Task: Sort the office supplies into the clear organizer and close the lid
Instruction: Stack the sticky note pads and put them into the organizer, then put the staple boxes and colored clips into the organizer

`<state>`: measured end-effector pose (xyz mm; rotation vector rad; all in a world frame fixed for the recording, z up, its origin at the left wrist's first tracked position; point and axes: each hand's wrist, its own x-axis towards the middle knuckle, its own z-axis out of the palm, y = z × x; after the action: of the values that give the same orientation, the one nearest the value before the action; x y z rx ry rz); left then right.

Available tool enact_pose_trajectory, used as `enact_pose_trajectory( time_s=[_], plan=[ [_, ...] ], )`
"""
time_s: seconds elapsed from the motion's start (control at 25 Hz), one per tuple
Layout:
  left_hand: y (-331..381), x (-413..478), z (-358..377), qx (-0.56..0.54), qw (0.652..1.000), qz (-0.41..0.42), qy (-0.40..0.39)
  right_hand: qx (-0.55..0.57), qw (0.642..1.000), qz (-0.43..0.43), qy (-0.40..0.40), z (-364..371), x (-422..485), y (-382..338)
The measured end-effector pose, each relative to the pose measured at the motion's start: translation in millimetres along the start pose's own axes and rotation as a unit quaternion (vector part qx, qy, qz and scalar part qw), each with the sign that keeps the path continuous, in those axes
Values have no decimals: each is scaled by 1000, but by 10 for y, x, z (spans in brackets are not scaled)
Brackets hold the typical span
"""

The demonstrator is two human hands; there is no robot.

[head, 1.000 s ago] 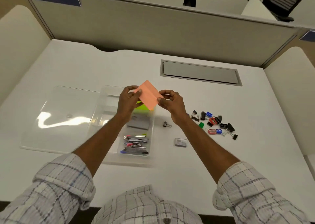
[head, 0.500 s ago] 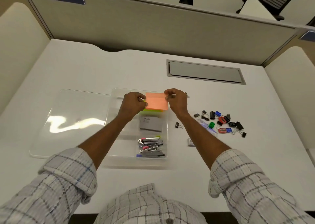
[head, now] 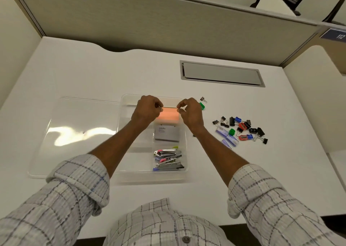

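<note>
- Lowered since half a second ago: the orange sticky-note pad [head: 168,114] now sits down in the far right compartment of the clear organizer [head: 184,148]; a second ago it was up in the air, tilted.
- Left hand [head: 147,110] fingertips pinched on the pad's left edge, right hand [head: 191,112] fingertips pinched on its right edge. Can't tell whether the pad is fully seated or a hair above the floor; it's blurred.
- Organizer contents, near of the pad: grey card box [head: 166,132] in the next compartment, then a pile of staplers [head: 167,158] in the nearest one. Left-column compartments look bare.
- Risk: pad looks about as wide as its compartment, so if one side is let go first it could cock against a wall and ride proud, and the lid then wouldn't shut flat.
- Lid [head: 74,133] is hinged open flat to the organizer's left, nothing on it.
- Right of the organizer, unsorted: a heap of binder clips [head: 243,127], sharpeners and small clear packets; a green sharpener [head: 201,105] and a lone binder clip [head: 203,99] lie just beside the far right corner.
- Nothing blocks the reach to that heap; the right forearm crosses just beside it, so a sweep could scatter clips.
</note>
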<state>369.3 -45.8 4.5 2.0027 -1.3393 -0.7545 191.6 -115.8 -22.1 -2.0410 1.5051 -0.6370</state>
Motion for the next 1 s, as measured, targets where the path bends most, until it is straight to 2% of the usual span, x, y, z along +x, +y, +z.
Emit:
enact_pose_trajectory(
  time_s=[0.16,0.32,0.6,0.68,0.8,1.0],
  plan=[
    [58,-88,126,14,997,82,2,33,999,-15,36,-199,-163,86],
    [178,-262,365,19,988,151,-22,27,1000,-9,9,-524,-535,449],
    [563,-642,1033,4,982,173,-82,-47,999,15,-3,-1006,-1188,1234],
    [663,-743,1251,16,977,183,-109,-76,996,26,-49,-1079,-1223,1376],
    [799,-864,1546,48,971,189,-140,-101,987,12,-120,-1138,-1311,1548],
    [896,-1014,1928,168,948,167,-213,-95,989,-50,-99,-1177,-1418,1785]
  ],
)
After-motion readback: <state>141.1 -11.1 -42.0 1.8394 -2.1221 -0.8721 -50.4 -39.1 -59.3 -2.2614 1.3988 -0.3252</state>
